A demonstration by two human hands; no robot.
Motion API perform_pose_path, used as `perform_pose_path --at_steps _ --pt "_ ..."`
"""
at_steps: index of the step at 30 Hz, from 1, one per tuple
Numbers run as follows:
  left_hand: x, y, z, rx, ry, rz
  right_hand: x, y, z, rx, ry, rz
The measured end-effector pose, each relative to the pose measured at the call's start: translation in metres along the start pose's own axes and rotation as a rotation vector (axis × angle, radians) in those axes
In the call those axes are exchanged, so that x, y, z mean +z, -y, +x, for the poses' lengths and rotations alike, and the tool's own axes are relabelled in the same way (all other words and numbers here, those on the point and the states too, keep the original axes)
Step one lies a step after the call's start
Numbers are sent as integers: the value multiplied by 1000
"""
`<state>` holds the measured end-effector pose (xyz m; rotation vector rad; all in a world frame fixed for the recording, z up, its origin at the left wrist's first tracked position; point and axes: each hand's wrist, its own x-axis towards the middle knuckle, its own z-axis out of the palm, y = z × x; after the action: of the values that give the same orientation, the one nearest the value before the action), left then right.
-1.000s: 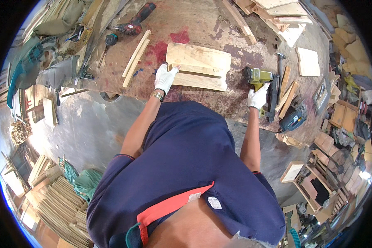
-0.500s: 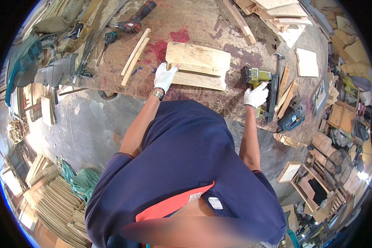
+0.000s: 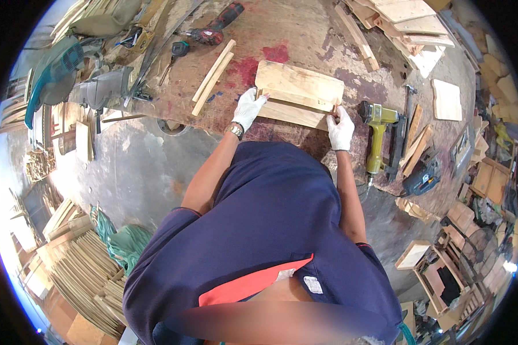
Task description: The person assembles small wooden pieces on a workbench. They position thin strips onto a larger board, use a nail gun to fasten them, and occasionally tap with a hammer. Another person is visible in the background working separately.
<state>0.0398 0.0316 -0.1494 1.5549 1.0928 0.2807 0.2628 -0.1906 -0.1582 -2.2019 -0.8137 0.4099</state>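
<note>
A wooden board assembly (image 3: 299,82) lies on the workbench (image 3: 305,34), its wide far board and narrower near board (image 3: 293,113) divided by a dark lengthwise gap. My left hand (image 3: 249,109), in a white fingertip-free glove, closes on the left end of the assembly. My right hand (image 3: 341,129), gloved the same way, pinches its right end at the near corner. Just right of that hand lies a yellow-green and black nail gun (image 3: 377,135), which nothing is holding.
Two wooden strips (image 3: 214,77) lie left of the boards, below a cordless drill (image 3: 216,26) and a tape measure (image 3: 180,48). A teal circular saw (image 3: 52,75) stands far left. Wood panels (image 3: 408,20) are stacked back right; a jigsaw (image 3: 421,179) sits near the front-right edge.
My right hand has let go of the nail gun and moved left onto the boards' right end. My left hand stays at the left end. The whole view has shifted slightly.
</note>
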Motion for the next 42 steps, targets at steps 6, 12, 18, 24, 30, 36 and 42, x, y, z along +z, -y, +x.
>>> perform_pose_path --at_steps 6,12,18,24,30,36,42 --pt "-2 0 -2 -13 19 -57 11 -11 2 -73 -100 73" --pt "-3 -4 -3 -52 18 -28 19 -28 3 -107 -131 101" --pt "-1 12 4 -30 9 -26 19 -26 2 -73 -115 110" --pt "1 22 8 -7 -4 -51 14 -16 4 -84 -101 94" --pt "2 3 5 -82 -60 38 -31 -5 -2 -234 -496 -217" --pt "6 -17 1 -97 -105 150 -79 -39 -13 352 -442 -818" --pt "5 -26 -4 -87 -124 243 -104 -72 11 352 -111 -614"
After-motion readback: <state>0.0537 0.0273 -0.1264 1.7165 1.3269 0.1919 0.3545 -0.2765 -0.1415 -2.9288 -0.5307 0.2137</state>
